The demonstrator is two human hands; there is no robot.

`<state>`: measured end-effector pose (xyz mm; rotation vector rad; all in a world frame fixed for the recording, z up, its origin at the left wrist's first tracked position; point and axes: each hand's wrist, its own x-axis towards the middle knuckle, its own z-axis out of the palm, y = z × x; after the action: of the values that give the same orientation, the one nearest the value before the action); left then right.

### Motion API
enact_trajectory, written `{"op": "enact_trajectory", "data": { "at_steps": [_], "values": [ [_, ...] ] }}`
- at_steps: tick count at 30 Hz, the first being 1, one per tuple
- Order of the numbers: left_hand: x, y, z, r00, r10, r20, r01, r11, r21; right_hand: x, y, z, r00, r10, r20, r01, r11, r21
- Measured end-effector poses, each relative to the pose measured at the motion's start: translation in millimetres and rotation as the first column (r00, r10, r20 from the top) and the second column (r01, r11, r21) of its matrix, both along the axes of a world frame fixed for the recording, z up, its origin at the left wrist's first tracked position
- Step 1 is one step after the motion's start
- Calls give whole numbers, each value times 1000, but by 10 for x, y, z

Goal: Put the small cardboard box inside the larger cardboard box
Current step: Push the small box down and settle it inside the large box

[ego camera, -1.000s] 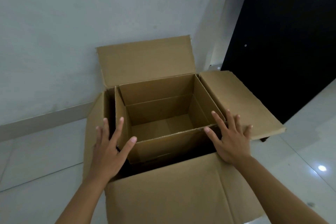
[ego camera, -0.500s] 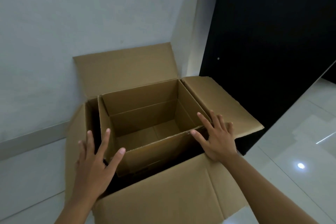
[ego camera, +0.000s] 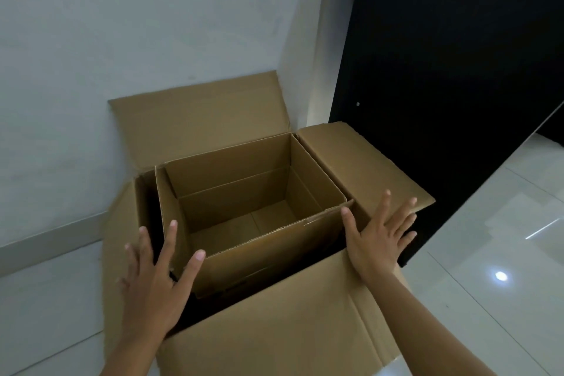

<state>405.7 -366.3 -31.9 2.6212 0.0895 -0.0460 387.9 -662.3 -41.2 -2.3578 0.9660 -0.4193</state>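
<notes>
The small cardboard box (ego camera: 268,256) sits open-topped and empty inside the larger cardboard box (ego camera: 293,336), pushed toward its far right corner. Dark gaps show along its left and near sides. The larger box has all its flaps folded outward. My left hand (ego camera: 155,281) hovers with fingers spread over the near left corner of the small box, the thumb close to its front rim. My right hand (ego camera: 378,235) is spread flat by the small box's near right corner, over the larger box's right flap. Neither hand holds anything.
The boxes stand on a glossy white tiled floor (ego camera: 503,284) against a pale wall (ego camera: 137,40). A black door or panel (ego camera: 442,55) rises just right of the larger box. A grey skirting strip (ego camera: 45,241) runs along the wall at left.
The view has shifted, so the boxes sit lower and further left than a second ago. My fingers have spread wider and drawn slightly back from the small box's corners. The box stays inside.
</notes>
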Motion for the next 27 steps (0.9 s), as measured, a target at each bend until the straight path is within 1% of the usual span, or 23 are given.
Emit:
{"op": "enact_trajectory", "data": {
  "at_steps": [2, 4, 7, 9, 12, 17, 19, 21, 27],
  "values": [
    [-6, -6, 5, 1000, 3, -1, -3, 1000, 6, 37, -39, 50, 994, -99, 42, 92, 985, 149],
    [2, -17, -5, 1000, -3, 5, 3, 1000, 16, 123, -89, 83, 985, -165, 54, 144, 950, 276],
    [17, -38, -23, 1000, -10, 1, 10, 1000, 8, 192, -126, 102, 983, -171, 60, 144, 939, 313],
    [20, -56, -37, 1000, -7, 0, 7, 1000, 10, 182, -120, 101, 981, -149, 127, 106, 949, 296],
    [35, -74, -40, 1000, 0, -5, 0, 1000, 19, 140, -65, 97, 968, -86, 236, 41, 981, 190],
    [51, -192, 6, 999, 42, 6, -41, 992, -115, 137, -121, 105, 960, 20, 278, -46, 995, 86],
    [95, -277, 5, 999, 49, 17, -46, 990, -135, 150, -182, 92, 960, 78, 270, -86, 996, 19],
    [154, -365, -1, 999, 41, 17, -39, 990, -138, 177, -243, 87, 965, 113, 237, -113, 993, -14],
    [290, -594, -18, 1000, 14, 19, -11, 990, -138, 306, -476, 85, 989, 97, 110, -100, 995, 21]
  ]
}}
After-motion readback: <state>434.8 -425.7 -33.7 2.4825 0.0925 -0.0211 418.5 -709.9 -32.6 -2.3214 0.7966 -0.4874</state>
